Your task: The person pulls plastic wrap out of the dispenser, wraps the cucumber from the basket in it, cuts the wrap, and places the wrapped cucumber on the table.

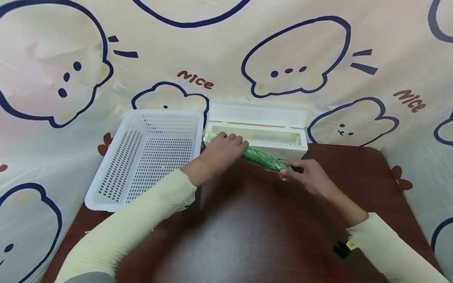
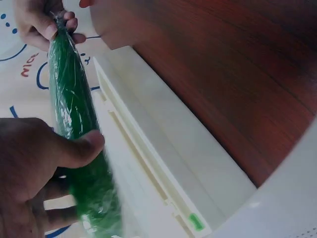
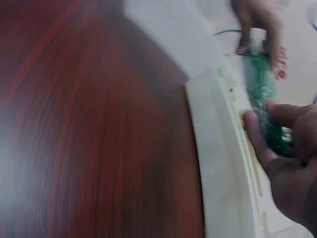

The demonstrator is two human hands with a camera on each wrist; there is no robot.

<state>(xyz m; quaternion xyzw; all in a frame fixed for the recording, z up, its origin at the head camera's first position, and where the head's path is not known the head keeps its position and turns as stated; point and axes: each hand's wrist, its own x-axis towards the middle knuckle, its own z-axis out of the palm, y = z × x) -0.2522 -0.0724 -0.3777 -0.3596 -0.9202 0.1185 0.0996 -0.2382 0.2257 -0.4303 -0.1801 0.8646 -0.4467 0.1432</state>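
Note:
A green cucumber (image 1: 262, 158) wrapped in clear, shiny plastic film is held slantwise in front of a long white box. My left hand (image 1: 223, 152) grips it near its left end, with the thumb across the film in the left wrist view. At the other end, the fingers and thumb of my right hand (image 1: 312, 175) pinch the wrapped tip. The white box (image 1: 284, 152) lies just behind the cucumber, its lid (image 1: 257, 114) raised against the backdrop. Part of the box front is hidden by the cucumber and left hand.
A white perforated plastic basket (image 1: 152, 167) stands left of the box, close to my left forearm. Dark reddish-brown wood covers the table (image 1: 228, 245). A cartoon-printed sheet (image 1: 224, 46) hangs behind and at both sides.

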